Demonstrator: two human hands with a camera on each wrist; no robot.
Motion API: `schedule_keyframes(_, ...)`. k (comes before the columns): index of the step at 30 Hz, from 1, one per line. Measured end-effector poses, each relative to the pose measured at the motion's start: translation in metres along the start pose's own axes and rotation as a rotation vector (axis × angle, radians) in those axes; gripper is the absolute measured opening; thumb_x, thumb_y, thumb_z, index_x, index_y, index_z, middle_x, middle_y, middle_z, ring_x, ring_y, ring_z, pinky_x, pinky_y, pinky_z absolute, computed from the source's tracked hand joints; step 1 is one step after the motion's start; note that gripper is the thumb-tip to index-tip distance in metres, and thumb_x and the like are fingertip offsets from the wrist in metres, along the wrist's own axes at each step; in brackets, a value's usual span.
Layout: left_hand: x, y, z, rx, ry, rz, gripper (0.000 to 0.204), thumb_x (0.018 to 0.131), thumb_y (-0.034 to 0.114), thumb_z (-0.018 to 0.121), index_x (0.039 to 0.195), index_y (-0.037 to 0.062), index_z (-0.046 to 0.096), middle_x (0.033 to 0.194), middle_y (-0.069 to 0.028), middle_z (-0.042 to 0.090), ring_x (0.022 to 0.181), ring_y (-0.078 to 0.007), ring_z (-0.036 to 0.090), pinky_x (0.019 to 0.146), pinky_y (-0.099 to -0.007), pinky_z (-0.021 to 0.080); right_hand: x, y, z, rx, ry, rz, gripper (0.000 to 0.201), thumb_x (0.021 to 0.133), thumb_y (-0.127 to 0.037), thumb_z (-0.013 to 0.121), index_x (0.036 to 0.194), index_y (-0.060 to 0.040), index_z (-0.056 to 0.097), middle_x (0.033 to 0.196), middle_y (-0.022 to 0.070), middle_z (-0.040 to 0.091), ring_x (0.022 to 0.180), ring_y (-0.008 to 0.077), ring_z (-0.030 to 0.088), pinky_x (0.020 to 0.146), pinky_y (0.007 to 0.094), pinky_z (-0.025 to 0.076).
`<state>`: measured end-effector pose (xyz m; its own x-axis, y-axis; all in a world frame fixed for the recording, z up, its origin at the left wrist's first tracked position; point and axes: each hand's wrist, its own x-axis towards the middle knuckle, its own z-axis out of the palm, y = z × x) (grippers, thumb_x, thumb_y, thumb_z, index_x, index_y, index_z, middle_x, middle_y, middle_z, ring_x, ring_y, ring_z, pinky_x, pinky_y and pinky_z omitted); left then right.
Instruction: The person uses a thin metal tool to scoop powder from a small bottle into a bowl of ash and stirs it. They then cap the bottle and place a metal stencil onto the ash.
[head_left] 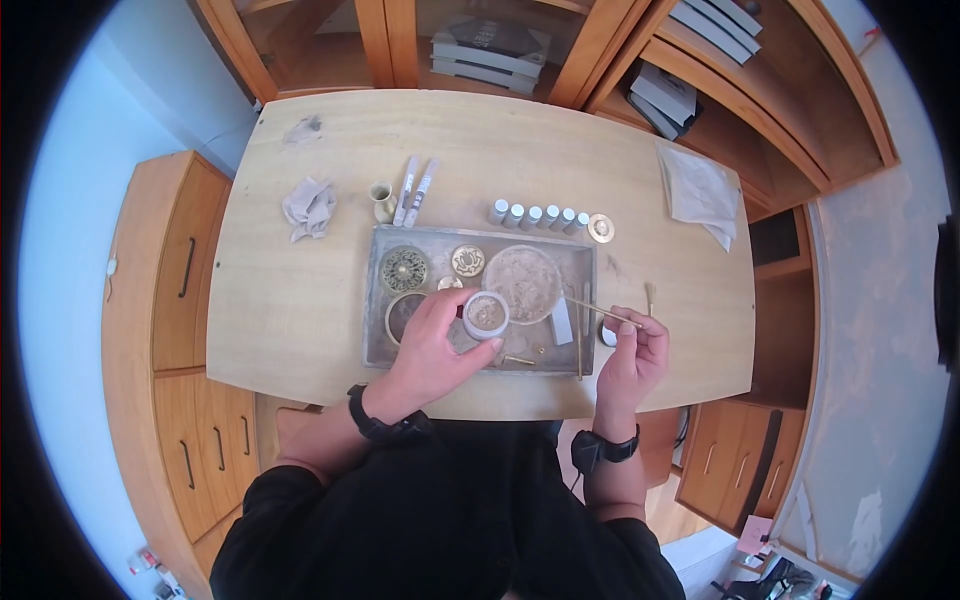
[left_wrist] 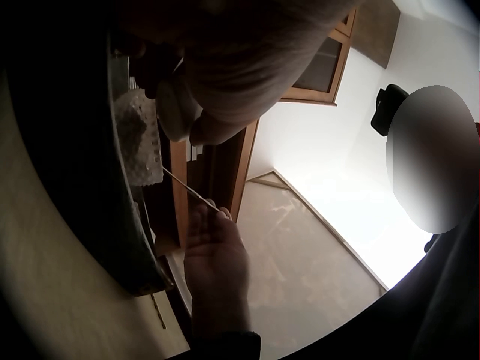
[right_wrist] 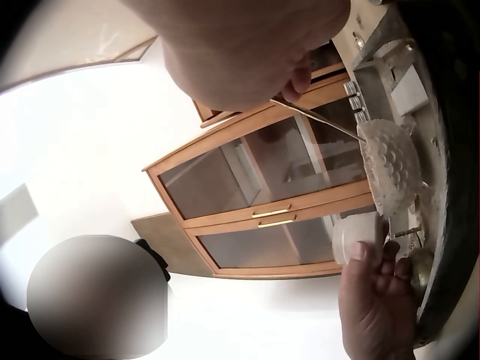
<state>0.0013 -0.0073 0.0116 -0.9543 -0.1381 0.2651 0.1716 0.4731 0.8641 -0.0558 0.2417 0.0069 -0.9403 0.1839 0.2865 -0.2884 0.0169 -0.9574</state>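
Observation:
My left hand [head_left: 430,350] grips a small pale jar [right_wrist: 352,238] from its left side, thumb in front. Grainy brownish powder [head_left: 487,312] shows inside its open top. Pinched in my right hand [head_left: 635,362] is a thin brass-coloured rod [head_left: 602,309], slanting left and away from me. Its far end reaches the rim of a clear bowl with a bumpy wall [right_wrist: 390,165], and the tip itself is hard to make out. Greyish-brown powder [head_left: 523,280] fills the bowl, which stands in a grey rectangular tray [head_left: 440,366]. The jar is held up at the bowl's near left side.
In the tray lie an openwork brass lid [head_left: 404,269], a patterned brass disc [head_left: 467,261] and a white block [head_left: 561,322]. Behind it stand several small vials [head_left: 535,216], a brass vase [head_left: 382,201] and two slim tubes [head_left: 421,193]. Crumpled tissue [head_left: 310,209] lies left.

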Motion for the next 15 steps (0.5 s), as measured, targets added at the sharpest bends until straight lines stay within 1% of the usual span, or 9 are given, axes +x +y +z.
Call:
schedule_keyframes(3,0.0,-0.001,0.001,-0.003,-0.001,-0.002,0.054,0.078,0.012,0.086,0.125,0.0012,0.062,0.115,-0.016,0.068,0.107,-0.0332,0.067,0.093,-0.0413,0.053,-0.002,0.0,0.001,-0.015,-0.005,-0.017,0.012,0.106,-0.004,0.058,0.116,0.0017,0.06,0.111,0.0154,0.074,0.094,0.0167,0.073,0.091,0.0301,0.058)
schedule_keyframes(6,0.001,0.0,0.001,-0.003,-0.002,0.004,0.054,0.078,0.012,0.085,0.125,0.0011,0.062,0.115,-0.0159,0.068,0.107,-0.0328,0.067,0.093,-0.041,0.053,-0.001,0.004,0.0,0.003,-0.011,-0.008,0.012,0.106,-0.005,0.058,0.116,0.0012,0.06,0.111,0.0148,0.074,0.093,0.0157,0.073,0.087,0.0296,0.057)
schedule_keyframes(9,0.0,-0.001,0.002,-0.005,-0.001,0.005,0.054,0.078,0.011,0.085,0.125,0.001,0.062,0.115,-0.016,0.068,0.107,-0.0324,0.067,0.093,-0.0407,0.053,0.0,0.005,0.0,0.02,0.012,0.039,0.012,0.106,-0.006,0.059,0.116,0.0002,0.06,0.109,0.0136,0.074,0.09,0.015,0.072,0.084,0.0295,0.056)
schedule_keyframes(12,0.0,-0.001,0.001,-0.007,-0.005,0.003,0.055,0.078,0.011,0.086,0.126,0.0008,0.062,0.116,-0.016,0.068,0.107,-0.0322,0.067,0.094,-0.0406,0.053,0.002,0.009,0.0,0.076,0.055,0.088,0.011,0.107,-0.007,0.059,0.117,-0.0014,0.06,0.108,0.0136,0.073,0.09,0.016,0.071,0.082,0.0298,0.056)
schedule_keyframes(15,0.0,-0.001,0.001,-0.004,-0.015,0.001,0.056,0.078,0.013,0.086,0.127,0.0001,0.061,0.117,-0.0171,0.067,0.108,-0.033,0.066,0.094,-0.0415,0.053,0.006,0.013,-0.002,0.23,0.06,0.084,0.009,0.107,-0.005,0.058,0.115,-0.0004,0.059,0.107,0.0135,0.073,0.089,0.015,0.069,0.083,0.0297,0.057)
